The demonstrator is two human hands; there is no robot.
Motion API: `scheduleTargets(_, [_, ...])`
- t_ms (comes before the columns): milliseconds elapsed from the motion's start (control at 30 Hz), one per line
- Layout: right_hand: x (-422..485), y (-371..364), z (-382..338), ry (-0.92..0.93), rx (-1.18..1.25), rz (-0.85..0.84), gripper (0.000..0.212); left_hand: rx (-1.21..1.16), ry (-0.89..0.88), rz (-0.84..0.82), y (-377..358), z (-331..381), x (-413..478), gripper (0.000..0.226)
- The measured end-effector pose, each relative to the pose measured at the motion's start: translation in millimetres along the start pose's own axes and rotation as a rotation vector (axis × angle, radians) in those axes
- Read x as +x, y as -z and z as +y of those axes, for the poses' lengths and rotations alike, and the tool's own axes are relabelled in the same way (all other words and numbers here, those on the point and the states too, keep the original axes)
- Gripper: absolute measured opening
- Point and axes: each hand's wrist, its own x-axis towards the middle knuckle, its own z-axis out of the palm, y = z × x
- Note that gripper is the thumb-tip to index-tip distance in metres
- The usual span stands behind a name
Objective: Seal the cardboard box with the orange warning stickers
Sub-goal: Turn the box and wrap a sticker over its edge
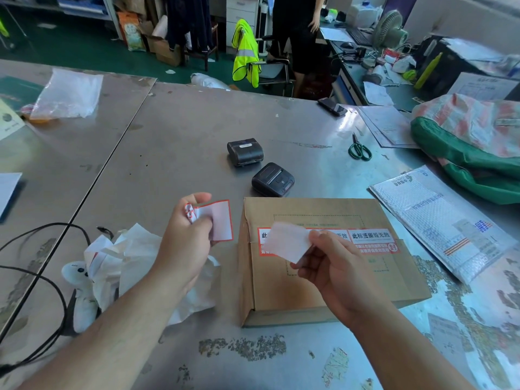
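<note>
A closed cardboard box (323, 280) lies flat on the metal table in front of me. Orange-bordered warning stickers (371, 239) run in a strip across its top flap seam. My left hand (185, 240) hovers left of the box and pinches a sticker (219, 220) with its pale, orange-edged back toward me, along with a folded bundle of more stickers. My right hand (334, 266) is over the box and pinches a blank white backing paper (287, 242), which hides part of the sticker strip.
Crumpled white backing papers (135, 257) and black cables (42, 277) lie at the left. Two black label printers (259, 164) sit beyond the box, green scissors (360, 149) further right. A bubble mailer (439, 220) and a green sack (472, 153) occupy the right side. A person (298, 32) stands beyond the table.
</note>
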Motion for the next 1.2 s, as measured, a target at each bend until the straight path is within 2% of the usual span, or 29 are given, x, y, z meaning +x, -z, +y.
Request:
scheduleTargets(100, [-0.3, -2.6, -1.4, 0.012, 0.028, 0.035, 0.021, -0.043, -0.026, -0.037, -0.4, 1.6, -4.5, 0.011])
scheduleTargets(200, [0.1, -4.8, -3.4, 0.042, 0.056, 0.080, 0.015, 0.042, -0.099, -0.123, -1.3, 1.0, -9.2, 0.026])
scheduleTargets(300, [1.5, -5.4, -5.2, 0.097, 0.009, 0.104, 0.021, 0.099, -0.118, -0.095, -1.8, 2.0, -12.8, 0.027])
scheduleTargets(467, [0.7, -6.8, -5.3, 0.141, -0.021, 0.132, 0.024, -0.006, -0.172, -0.264, -6.7, 2.7, -20.5, 0.003])
scheduleTargets(600, [0.7, -9.7, -5.1, 0.154, -0.049, 0.165, 0.019, -0.036, -0.206, -0.276, -11.0, 6.7, -27.6, 0.019])
scheduleTargets(700, [0.8, -11.0, -5.5, 0.175, -0.107, 0.194, 0.018, 0.163, -0.307, -0.290, -9.7, 7.0, -27.9, 0.015])
scheduleTargets(767, [0.6, -12.0, -6.0, 0.197, -0.141, 0.208, 0.020, 0.326, -0.341, -0.327, -9.7, 8.8, -31.7, 0.027])
scheduleTargets(867, [-0.1, -13.7, -6.1, 0.219, -0.178, 0.213, 0.028, 0.458, -0.353, -0.345, -11.6, 11.5, -36.4, 0.028])
scheduleTargets(967, [-0.6, -14.6, -6.1, 0.219, -0.213, 0.201, 0.037, 0.487, -0.354, -0.344, -11.6, 7.0, -32.6, 0.021])
scheduleTargets(1200, [2.5, -16.0, -5.2, 0.169, -0.285, 0.168, 0.039, 0.549, -0.330, -0.345, -9.8, 3.0, -28.3, 0.015])
